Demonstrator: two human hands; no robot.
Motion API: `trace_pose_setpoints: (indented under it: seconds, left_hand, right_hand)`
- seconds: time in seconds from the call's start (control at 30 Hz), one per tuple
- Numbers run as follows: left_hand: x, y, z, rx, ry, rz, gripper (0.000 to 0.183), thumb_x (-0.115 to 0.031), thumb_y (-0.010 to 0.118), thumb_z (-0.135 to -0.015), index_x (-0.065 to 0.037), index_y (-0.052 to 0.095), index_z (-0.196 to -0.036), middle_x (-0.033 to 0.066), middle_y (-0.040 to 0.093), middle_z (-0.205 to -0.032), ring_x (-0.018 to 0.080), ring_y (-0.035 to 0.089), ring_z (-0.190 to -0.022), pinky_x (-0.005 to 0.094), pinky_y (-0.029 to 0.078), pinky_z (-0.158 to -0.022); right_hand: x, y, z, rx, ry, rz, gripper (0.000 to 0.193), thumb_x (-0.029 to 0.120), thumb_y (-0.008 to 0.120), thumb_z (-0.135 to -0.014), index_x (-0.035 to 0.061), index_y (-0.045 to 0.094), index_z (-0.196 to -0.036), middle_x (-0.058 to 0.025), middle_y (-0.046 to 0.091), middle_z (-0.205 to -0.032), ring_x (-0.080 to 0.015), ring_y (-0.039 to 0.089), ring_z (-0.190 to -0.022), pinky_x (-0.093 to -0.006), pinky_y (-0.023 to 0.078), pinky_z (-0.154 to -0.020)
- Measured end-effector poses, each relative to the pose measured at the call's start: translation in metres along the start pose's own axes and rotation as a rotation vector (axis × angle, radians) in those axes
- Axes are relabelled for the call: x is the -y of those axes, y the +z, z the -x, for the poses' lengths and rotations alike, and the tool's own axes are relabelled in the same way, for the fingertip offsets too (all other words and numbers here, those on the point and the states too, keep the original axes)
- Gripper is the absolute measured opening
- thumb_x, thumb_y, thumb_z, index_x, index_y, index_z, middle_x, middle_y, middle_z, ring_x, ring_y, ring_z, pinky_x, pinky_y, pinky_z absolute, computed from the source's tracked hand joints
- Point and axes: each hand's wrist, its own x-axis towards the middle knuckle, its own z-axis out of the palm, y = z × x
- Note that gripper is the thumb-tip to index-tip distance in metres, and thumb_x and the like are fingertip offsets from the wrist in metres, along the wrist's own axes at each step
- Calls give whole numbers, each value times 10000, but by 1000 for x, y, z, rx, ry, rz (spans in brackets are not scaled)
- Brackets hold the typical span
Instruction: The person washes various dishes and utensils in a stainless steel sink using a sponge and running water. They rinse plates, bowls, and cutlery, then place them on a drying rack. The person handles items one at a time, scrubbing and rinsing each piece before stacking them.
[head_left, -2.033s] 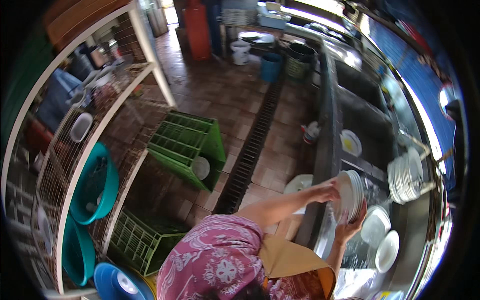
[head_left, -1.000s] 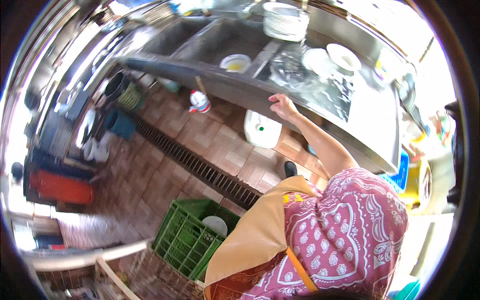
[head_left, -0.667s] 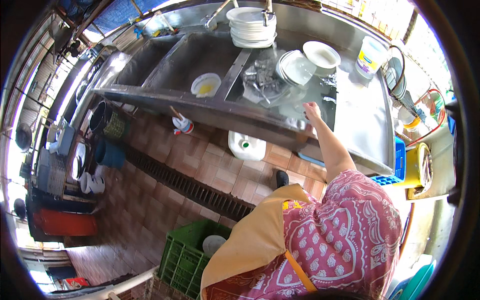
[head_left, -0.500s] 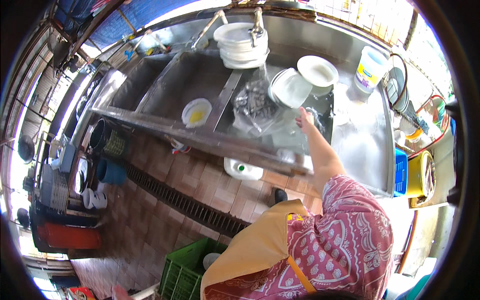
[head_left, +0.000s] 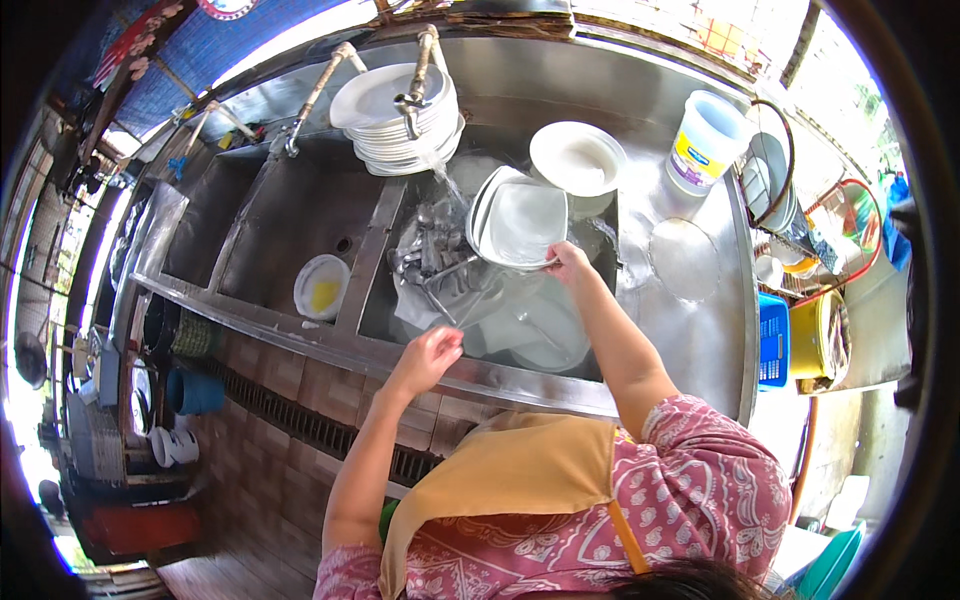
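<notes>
My right hand (head_left: 570,262) is closed on the near rim of a small stack of white square bowls (head_left: 527,222), tilted over the water in the right sink basin. Loosely bent and with nothing visible in it, my left hand (head_left: 432,354) hovers by the basin's front edge. Between the hands, a pile of metal cutlery (head_left: 430,247) lies in the water, partly on a pale sheet or bag. Submerged pale plates (head_left: 545,335) show below the bowls. Behind them sits a white round bowl (head_left: 578,158).
Water runs from a tap (head_left: 410,105) beside a tall stack of white plates (head_left: 400,130). The left basin holds a white bowl with yellow residue (head_left: 322,287). On the right steel counter (head_left: 690,340) stand a clear plastic tub (head_left: 706,145) and, farther right, a dish rack (head_left: 775,180).
My left hand has come into view at the sink front. My right hand has gone from reaching beside the square bowls to gripping their rim. The view has shifted.
</notes>
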Motion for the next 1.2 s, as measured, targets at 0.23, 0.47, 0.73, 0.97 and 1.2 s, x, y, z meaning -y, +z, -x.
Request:
trace_pose_setpoints:
  seconds: [0.23, 0.47, 0.73, 0.97, 1.2]
  left_hand:
    - [44, 40, -148, -105, 225, -130, 286, -221, 583, -861, 3, 551, -1037, 150, 572, -1007, 253, 588, -867, 339, 480, -764]
    - [78, 66, -177, 50, 437, -716, 146, -136, 559, -777, -24, 553, -871, 149, 548, -875, 314, 573, -916, 422, 485, -767]
    - [99, 160, -164, 372, 732, -203, 479, -209, 522, -828, -46, 416, -1265, 211, 446, -1262, 369, 401, -1209, 414, 339, -1013]
    - [21, 151, -224, 11, 755, -665, 709, -233, 641, -737, -73, 309, -1343, 179, 410, -1264, 344, 394, -1169, 469, 351, -935]
    - [75, 118, -253, 48, 416, -950, 402, -212, 679, -683, -37, 544, -1019, 131, 540, -1041, 310, 512, -1005, 414, 434, -831]
  right_hand:
    - [18, 5, 107, -11, -12, 209, 144, 31, 511, -571, 85, 380, -597, -67, 416, -675, -181, 416, -543, -322, 380, -468]
    - [-27, -4, 189, -519, -613, 497, 680, 5, 540, -465, 105, 411, -1124, -144, 426, -913, -234, 463, -787, -340, 414, -530]
    - [-67, -13, 177, -117, -219, -91, 595, 5, 493, -549, 127, 477, -1131, -68, 494, -768, -215, 504, -678, -298, 428, -571]
    - [-54, -6, 198, -485, -242, 578, 815, 87, 595, -538, 251, 360, -1301, -221, 404, -1085, -368, 400, -1055, -446, 401, -857]
    - [31, -48, 263, -528, -889, 636, 807, -11, 531, -499, 119, 387, -1283, -160, 473, -988, -269, 459, -923, -343, 404, -823]
